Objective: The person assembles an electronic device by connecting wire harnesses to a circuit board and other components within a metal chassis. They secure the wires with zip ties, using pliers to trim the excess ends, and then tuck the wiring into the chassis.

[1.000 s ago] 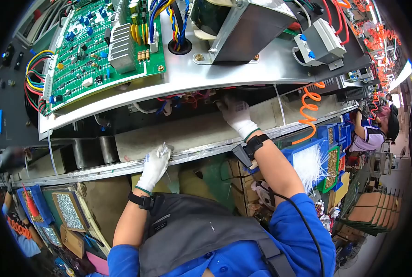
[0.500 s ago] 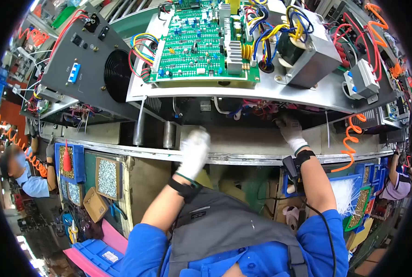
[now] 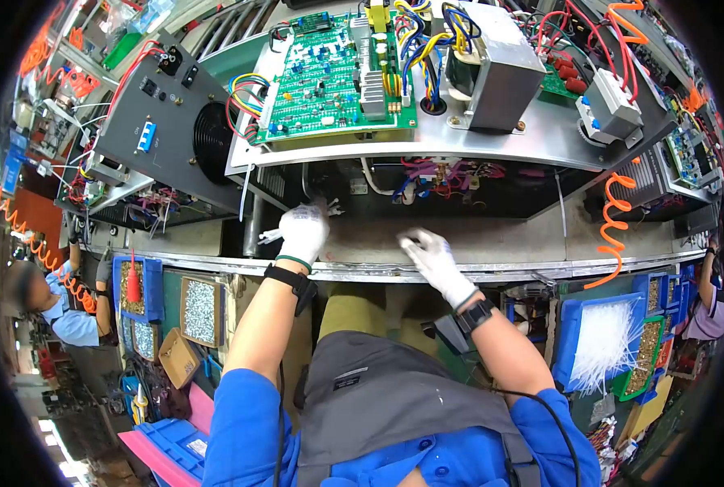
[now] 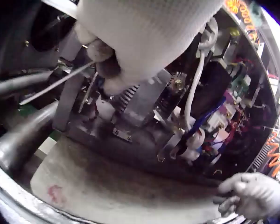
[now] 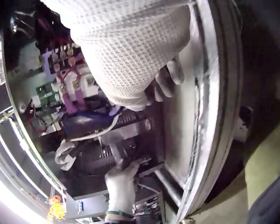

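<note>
The gloved left hand (image 3: 303,233) grips thin white ties at the lower left opening of the metal chassis (image 3: 459,152). White ends stick out on both sides of it. One long white tie (image 4: 58,84) runs out from between its fingers in the left wrist view. The gloved right hand (image 3: 436,261) is above the table's front rail, its fingers loosely bent, with nothing visible in them. Inside the chassis are purple and red wires (image 3: 451,172) and a white cable (image 4: 194,88). The left hand's palm side is hidden.
A green circuit board (image 3: 329,89) and a transformer (image 3: 504,73) sit on the chassis top. An orange coiled hose (image 3: 613,219) hangs at right. Blue bins hold white ties (image 3: 601,341) and small parts. Metal cylinders (image 4: 30,135) stand at the left. Other people work at both sides.
The right hand has come out from under the chassis toward the front rail. The left hand has moved left and up to the chassis's lower left opening. The head view has shifted.
</note>
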`<state>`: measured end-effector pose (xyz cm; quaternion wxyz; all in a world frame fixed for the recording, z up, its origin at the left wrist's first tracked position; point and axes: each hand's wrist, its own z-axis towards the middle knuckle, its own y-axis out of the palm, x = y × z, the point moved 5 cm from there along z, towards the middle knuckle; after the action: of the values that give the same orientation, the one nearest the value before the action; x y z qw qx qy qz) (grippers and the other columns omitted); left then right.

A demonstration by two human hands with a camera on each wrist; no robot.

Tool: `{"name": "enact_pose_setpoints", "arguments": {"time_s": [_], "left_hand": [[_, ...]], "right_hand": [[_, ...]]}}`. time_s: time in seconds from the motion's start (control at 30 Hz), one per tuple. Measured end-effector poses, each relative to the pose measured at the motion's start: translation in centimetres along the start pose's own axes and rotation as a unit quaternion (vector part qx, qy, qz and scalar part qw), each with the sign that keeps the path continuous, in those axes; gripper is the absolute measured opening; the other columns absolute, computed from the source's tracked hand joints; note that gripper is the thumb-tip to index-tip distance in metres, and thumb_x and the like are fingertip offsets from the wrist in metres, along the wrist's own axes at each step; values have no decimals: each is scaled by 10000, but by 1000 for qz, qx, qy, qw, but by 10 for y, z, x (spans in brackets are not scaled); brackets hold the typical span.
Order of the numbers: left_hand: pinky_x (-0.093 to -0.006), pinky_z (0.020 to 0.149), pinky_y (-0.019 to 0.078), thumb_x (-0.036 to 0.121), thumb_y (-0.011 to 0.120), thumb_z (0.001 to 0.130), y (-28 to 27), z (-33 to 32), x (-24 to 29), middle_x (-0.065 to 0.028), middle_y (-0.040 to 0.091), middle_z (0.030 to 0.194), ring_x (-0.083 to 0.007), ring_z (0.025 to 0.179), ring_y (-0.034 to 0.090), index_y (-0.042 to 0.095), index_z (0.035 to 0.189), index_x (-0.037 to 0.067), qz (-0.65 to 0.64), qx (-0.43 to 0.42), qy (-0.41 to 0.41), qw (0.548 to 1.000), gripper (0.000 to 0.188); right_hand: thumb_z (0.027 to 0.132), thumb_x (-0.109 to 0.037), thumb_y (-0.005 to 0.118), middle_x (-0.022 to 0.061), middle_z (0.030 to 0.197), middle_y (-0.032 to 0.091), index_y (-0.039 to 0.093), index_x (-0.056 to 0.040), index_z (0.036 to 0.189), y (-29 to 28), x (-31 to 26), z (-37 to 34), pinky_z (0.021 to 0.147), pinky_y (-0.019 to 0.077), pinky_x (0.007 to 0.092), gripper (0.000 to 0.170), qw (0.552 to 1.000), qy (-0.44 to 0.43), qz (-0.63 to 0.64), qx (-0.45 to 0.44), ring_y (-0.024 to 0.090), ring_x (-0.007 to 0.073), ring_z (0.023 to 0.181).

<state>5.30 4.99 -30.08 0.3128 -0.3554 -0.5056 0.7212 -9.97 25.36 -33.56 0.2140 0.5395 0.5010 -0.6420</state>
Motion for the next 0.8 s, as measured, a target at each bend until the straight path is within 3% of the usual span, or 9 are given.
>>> {"name": "enact_pose_setpoints", "arguments": {"time_s": [0.07,0.13,0.27,0.37,0.57,0.67,0.7,0.77,0.8], "left_hand": [[-409,562,517,193,542,818,-5,2,-1,-117,667,708,-272,655,661,635,957,106,-53,-30,-27,998,188],[-442,687,525,244,540,851,-9,8,-5,-148,690,827,-317,786,670,629,1067,118,-139,-113,-138,974,265],[-461,763,498,345,616,818,26,1,-18,-197,661,904,-382,871,628,636,1107,118,-349,-158,-168,908,369],[-425,807,513,305,675,779,6,-4,-27,-176,665,999,-347,959,630,612,1159,87,-340,-221,-135,904,442],[-293,687,514,166,619,869,25,-16,-22,-125,687,903,-198,780,673,596,1178,66,-458,-162,-197,851,325],[-336,727,514,161,599,891,51,-25,10,-150,665,999,-162,849,640,552,1199,-10,-483,-195,20,854,355],[-365,754,506,208,582,907,13,-13,25,-159,644,1049,-182,886,622,528,1212,-39,-510,-304,-134,794,396],[-384,747,492,283,556,931,7,-9,27,-146,644,983,-198,870,595,537,1149,-52,-437,-207,-1,875,400],[-384,747,492,283,556,931,10,-10,27,-146,644,983,-198,870,595,537,1149,-52,-433,-208,6,877,400]], "right_hand": [[898,-190,532,184,1076,635,592,-41,1160,28,-8,33,836,492,387,307,998,-22,-62,2,628,339,962],[879,-143,515,191,1249,546,526,-96,1269,53,-38,60,986,431,394,393,994,-88,-46,-39,527,344,1158],[837,-70,545,175,1364,454,499,-114,1313,92,-62,109,1014,401,442,480,973,-160,-155,-55,489,388,1191],[837,-93,560,173,1348,478,505,-94,1301,98,-65,117,983,420,437,467,955,-201,-203,-84,512,368,1166],[874,-249,614,116,968,688,634,-39,1087,55,-56,84,726,500,343,300,978,34,-115,-173,628,258,740],[893,-250,584,68,732,634,654,-55,1002,40,-43,52,585,466,301,234,966,165,122,-154,565,139,625],[893,-250,584,68,732,634,654,-55,1002,39,-36,46,585,466,301,234,966,170,129,-146,565,139,625],[891,-330,646,21,863,686,661,-34,1001,45,-30,42,525,438,217,316,957,117,209,-164,499,53,568],[916,-304,619,7,762,648,669,-43,961,44,-34,40,509,433,221,270,960,155,194,-132,504,62,556]]}}
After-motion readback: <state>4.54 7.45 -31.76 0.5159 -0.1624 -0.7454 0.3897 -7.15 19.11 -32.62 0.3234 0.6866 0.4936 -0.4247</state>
